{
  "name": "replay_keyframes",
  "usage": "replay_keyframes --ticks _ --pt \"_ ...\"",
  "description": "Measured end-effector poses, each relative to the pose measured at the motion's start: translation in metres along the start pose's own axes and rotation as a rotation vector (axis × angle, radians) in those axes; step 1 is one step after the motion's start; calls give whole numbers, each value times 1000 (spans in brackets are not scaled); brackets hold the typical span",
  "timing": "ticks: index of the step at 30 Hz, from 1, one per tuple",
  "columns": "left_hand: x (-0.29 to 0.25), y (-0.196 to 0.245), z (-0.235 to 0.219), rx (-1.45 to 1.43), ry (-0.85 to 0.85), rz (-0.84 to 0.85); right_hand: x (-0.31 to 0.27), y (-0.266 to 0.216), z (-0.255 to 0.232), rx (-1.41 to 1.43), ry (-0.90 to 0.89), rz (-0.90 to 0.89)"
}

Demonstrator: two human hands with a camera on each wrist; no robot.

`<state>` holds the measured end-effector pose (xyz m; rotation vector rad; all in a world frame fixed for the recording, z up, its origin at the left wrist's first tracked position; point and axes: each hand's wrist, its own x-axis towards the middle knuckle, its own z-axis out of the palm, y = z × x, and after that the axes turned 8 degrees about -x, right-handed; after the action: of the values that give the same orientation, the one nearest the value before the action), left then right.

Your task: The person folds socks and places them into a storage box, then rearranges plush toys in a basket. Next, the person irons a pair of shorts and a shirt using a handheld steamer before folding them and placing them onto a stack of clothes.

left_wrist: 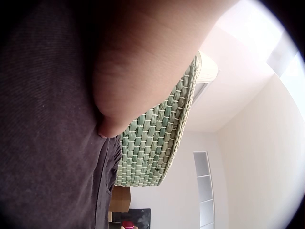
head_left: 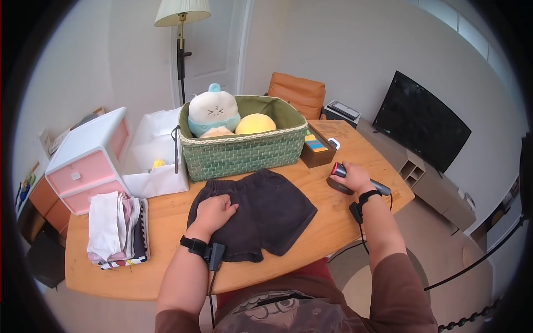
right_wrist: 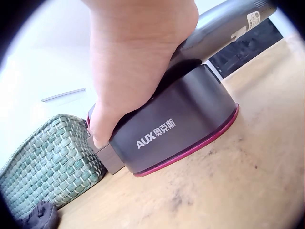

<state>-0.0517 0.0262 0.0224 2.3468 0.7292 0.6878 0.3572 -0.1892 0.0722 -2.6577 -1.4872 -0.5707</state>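
Observation:
Dark shorts [head_left: 272, 213] lie spread on the wooden table, waistband toward the basket. My left hand [head_left: 215, 213] rests on their left part, fingers loosely curled. In the left wrist view its thumb side lies right against the dark cloth [left_wrist: 47, 119]. At the right of the table my right hand [head_left: 355, 178] grips a dark handheld iron [head_left: 340, 185] by its body. The right wrist view shows the iron's pink-rimmed base [right_wrist: 190, 152] standing at the tabletop, tilted in that view, with AUX lettering on its side. A cord runs from its handle [head_left: 381, 187].
Behind the shorts stands a green woven basket [head_left: 239, 158] with plush toys. Beside it are a brown box [head_left: 319, 159], a white bin [head_left: 161, 183] and a pink-and-white drawer unit [head_left: 83, 175]. A stack of folded clothes [head_left: 114, 233] lies at the left. Cables hang from both wrists.

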Motion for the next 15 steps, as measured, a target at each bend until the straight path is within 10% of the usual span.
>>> replay_keyframes --ticks 15 --pt "1 -2 1 33 -3 1 15 6 6 -74 -19 20"
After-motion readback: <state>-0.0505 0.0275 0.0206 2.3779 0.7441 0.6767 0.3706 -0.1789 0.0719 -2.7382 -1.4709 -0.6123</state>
